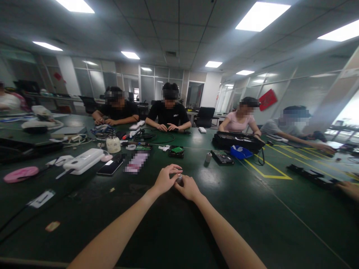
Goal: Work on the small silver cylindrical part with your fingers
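Both my hands meet over the green table around a small silvery cylinder [180, 178], whose top shows between them. My left hand [166, 180] has its thumb against the cylinder's side, with its fingers arched just beyond it. From the other side, my right hand [189, 188] curls around the same piece, and its fingertips are partly hidden. A similar grey cylinder [208, 157] stands upright farther off to the right. Beside that lies a black drive-like case with a circuit board [223, 157]. Straight ahead of my hands is a smaller black piece with a green board [176, 151].
On the left lie a phone [110, 166], a white power strip [85, 160], a pink roll [21, 174] and a patterned jar [113, 144]. A blue tray [240, 152] and an open black case [238, 141] stand at the right. Several people sit around the table.
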`<control>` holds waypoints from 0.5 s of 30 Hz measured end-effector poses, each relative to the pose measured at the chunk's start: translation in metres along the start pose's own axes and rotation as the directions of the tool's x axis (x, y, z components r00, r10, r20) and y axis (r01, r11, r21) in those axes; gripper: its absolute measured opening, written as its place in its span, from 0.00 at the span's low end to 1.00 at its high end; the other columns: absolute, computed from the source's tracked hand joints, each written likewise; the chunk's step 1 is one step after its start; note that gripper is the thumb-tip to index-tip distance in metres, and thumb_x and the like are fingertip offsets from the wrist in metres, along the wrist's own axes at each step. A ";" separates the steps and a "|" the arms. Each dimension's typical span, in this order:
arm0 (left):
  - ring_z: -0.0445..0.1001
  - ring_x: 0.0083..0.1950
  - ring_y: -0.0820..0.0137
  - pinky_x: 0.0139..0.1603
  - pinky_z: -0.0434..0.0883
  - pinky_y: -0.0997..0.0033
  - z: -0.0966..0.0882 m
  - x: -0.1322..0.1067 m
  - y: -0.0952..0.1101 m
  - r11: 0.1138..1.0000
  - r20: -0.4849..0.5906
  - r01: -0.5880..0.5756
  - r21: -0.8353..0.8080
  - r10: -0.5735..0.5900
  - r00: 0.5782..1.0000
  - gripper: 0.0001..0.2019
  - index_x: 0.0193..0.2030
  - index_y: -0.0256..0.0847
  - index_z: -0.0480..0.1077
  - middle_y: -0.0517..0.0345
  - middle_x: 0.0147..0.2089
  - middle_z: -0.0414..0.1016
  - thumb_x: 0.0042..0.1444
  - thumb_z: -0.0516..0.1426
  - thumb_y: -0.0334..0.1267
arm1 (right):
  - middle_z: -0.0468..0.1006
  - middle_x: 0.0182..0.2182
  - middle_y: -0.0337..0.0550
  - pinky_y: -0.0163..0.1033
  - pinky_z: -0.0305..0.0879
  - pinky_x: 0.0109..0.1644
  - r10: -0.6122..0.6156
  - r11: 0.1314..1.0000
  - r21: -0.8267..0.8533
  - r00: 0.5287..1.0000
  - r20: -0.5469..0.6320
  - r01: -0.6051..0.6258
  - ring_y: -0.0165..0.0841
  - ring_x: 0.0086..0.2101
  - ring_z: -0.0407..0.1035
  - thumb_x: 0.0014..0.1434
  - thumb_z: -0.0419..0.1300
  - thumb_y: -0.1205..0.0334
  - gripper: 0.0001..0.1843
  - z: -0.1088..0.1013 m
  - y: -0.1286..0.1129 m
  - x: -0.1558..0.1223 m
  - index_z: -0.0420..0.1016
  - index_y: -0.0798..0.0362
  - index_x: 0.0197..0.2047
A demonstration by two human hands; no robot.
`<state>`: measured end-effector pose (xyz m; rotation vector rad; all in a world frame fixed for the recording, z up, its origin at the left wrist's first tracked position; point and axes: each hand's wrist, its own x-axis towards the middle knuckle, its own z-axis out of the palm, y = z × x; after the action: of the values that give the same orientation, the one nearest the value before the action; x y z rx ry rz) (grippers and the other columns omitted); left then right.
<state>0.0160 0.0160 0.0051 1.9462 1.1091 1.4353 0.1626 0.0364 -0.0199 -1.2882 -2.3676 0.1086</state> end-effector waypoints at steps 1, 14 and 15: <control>0.78 0.47 0.66 0.51 0.71 0.68 0.000 0.000 0.001 1.000 0.008 0.009 -0.010 -0.009 1.000 0.10 0.42 0.43 0.70 0.57 0.43 0.79 0.53 0.57 0.29 | 0.77 0.34 0.47 0.38 0.58 0.40 0.001 1.000 0.006 1.000 0.003 -0.001 0.38 0.36 0.70 0.60 0.53 0.55 0.14 0.000 0.000 0.000 0.72 0.57 0.38; 0.78 0.46 0.62 0.50 0.69 0.63 0.001 -0.008 -0.021 0.993 0.123 0.115 -0.040 -0.109 0.986 0.30 0.54 0.40 0.61 0.52 0.42 0.80 0.43 0.65 0.31 | 0.69 0.23 0.34 0.34 0.60 0.34 0.029 0.650 0.757 0.998 0.056 -0.061 0.30 0.27 0.64 0.46 0.52 0.70 0.27 -0.021 0.022 0.006 0.71 0.55 0.52; 0.78 0.44 0.62 0.49 0.70 0.64 0.002 -0.009 -0.022 0.992 0.125 0.124 -0.040 -0.118 0.985 0.30 0.54 0.40 0.61 0.53 0.40 0.81 0.43 0.65 0.33 | 0.72 0.25 0.36 0.35 0.61 0.36 0.020 0.642 0.764 0.998 0.064 -0.062 0.31 0.29 0.66 0.47 0.52 0.68 0.26 -0.022 0.021 0.007 0.72 0.56 0.51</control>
<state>0.0095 0.0212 -0.0176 1.8734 1.1070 1.2502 0.1852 0.0510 -0.0035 -0.8891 -1.9301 1.0596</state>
